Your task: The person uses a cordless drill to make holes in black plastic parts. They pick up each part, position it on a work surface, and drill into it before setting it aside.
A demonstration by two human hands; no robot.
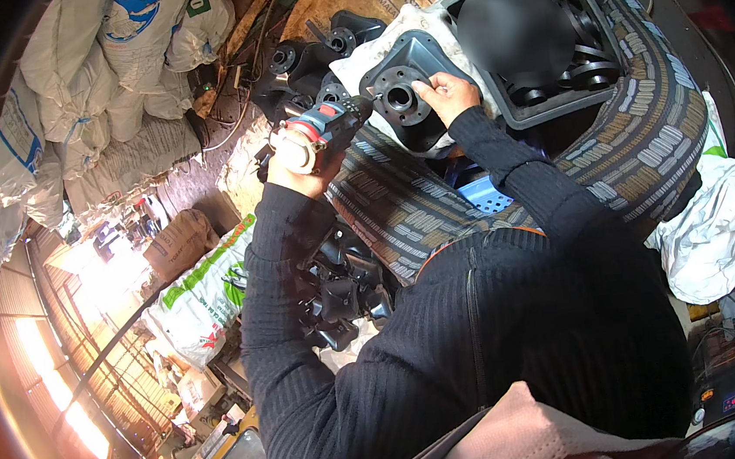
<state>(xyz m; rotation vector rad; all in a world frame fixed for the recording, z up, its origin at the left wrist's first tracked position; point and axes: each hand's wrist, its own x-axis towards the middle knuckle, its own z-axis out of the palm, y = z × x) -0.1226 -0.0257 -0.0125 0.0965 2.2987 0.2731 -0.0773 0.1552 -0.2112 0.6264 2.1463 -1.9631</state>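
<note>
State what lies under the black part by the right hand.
White cloth shows past some edges of the black part, by the right hand; the part hides whatever lies directly beneath.

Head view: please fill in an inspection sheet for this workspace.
Surface: white sheet under the black part; patterned cloth nearer the body.
Job's things: black part, round flange facing up; drill, nose near the flange, contact unclear.
Clutter: grey bin of black pieces; more heaped left of the sheet.
Hands: left hand grips the drill; right hand has its fingertips at the flange, grip unclear.
Cables: thin cable along the right.
Surroundings: white sacks upper left; bright light left.
</note>
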